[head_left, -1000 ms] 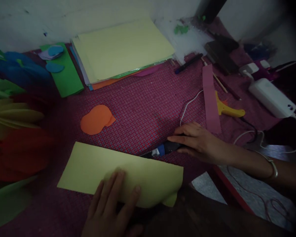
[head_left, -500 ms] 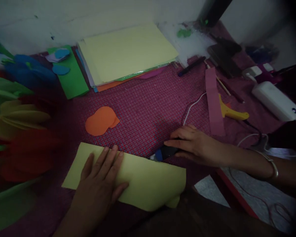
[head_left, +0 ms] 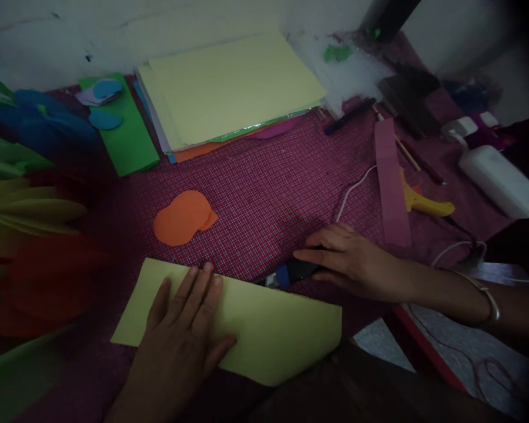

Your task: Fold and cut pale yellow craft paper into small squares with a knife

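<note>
Left hand laid flat, fingers spread, on yellow sheet at near edge; right hand closed around dark blue-tipped tool, just beyond sheet's far edge; sheet likely shifted or creased if palm pressure is eased; white cable possibly snagged by wrist; checked red cloth dimly lit; paper stack kept far, against pale wall.

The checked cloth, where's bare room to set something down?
Bare checked cloth lies between the paper stack, orange cutout and right hand. Crowded: the right side around the pink strip and yellow glue gun.
</note>
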A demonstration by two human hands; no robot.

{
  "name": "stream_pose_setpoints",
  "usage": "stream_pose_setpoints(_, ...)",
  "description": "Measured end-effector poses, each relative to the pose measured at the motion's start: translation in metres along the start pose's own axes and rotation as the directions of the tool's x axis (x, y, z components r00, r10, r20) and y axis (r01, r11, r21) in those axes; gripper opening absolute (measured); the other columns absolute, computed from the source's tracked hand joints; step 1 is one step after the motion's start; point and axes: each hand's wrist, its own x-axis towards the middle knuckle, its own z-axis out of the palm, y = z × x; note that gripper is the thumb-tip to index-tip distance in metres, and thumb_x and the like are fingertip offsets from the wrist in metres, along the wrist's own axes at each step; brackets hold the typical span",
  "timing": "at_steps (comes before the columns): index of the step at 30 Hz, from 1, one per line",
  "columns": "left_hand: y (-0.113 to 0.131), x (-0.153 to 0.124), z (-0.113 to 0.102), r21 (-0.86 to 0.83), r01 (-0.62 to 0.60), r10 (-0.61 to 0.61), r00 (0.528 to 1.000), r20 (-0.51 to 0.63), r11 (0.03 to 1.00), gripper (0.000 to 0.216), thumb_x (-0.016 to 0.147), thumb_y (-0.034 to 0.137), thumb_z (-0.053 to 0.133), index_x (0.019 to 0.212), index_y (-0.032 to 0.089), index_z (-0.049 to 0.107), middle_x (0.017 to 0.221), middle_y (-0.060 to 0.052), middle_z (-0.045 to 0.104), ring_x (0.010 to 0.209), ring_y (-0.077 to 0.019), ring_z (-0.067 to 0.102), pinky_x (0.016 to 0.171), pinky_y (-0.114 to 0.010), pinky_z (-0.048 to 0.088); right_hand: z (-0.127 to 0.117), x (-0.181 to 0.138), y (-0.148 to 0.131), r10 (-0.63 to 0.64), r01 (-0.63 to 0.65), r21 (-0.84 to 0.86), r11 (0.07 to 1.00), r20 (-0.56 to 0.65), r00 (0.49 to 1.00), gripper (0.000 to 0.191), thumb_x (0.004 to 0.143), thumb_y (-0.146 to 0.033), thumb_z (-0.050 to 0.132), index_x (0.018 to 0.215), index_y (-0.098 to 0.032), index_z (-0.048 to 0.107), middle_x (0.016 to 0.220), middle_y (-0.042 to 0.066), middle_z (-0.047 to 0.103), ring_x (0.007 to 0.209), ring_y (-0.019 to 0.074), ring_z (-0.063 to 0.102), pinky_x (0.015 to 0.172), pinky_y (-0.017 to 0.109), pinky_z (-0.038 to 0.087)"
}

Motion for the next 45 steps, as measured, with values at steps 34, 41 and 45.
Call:
stream_pose_setpoints(34,-0.031,-0.052,-0.003,0.065,0.231,-0.228,0.972,-0.046,0.971,0.059,0.091,0.047,0.036,0.142,0.015,0.035,0.149,-0.018,0.035,0.132,-0.0376,0.038,0.103,-0.056,0.033,0.009,0.03,-0.012,-0.005,0.005,-0.047,0.999,0.011,1.0,0.037,0.089,-0.03,0.055,0.124,-0.02,0.058,0.109,0.011,0.06,0.1,0.0226,0.053,0.085,0.04,0.041)
stream_pose_setpoints(41,-0.032,-0.053,-0.003,0.057,0.223,-0.22,0.974,-0.055,0.973,0.057,0.091,0.047,0.036,0.138,0.014,0.04,0.148,-0.019,0.035,0.131,-0.038,0.038,0.102,-0.057,0.034,0.007,0.029,-0.009,0.044,-0.046,-0.056,0.997,-0.026,0.999,0.035,0.089,-0.03,0.054,0.123,-0.019,0.059,0.107,0.011,0.059,0.097,0.0221,0.053,0.082,0.039,0.042)
stream_pose_setpoints(45,-0.031,-0.053,-0.002,0.04,0.234,-0.231,0.971,-0.064,0.972,0.056,0.091,0.045,0.038,0.139,0.015,0.04,0.148,-0.018,0.036,0.133,-0.0372,0.036,0.104,-0.056,0.032,0.008,0.033,-0.013,0.014,-0.015,-0.05,0.999,-0.019,1.0,0.036,0.089,-0.03,0.055,0.122,-0.018,0.059,0.107,0.012,0.06,0.097,0.0219,0.054,0.082,0.038,0.043)
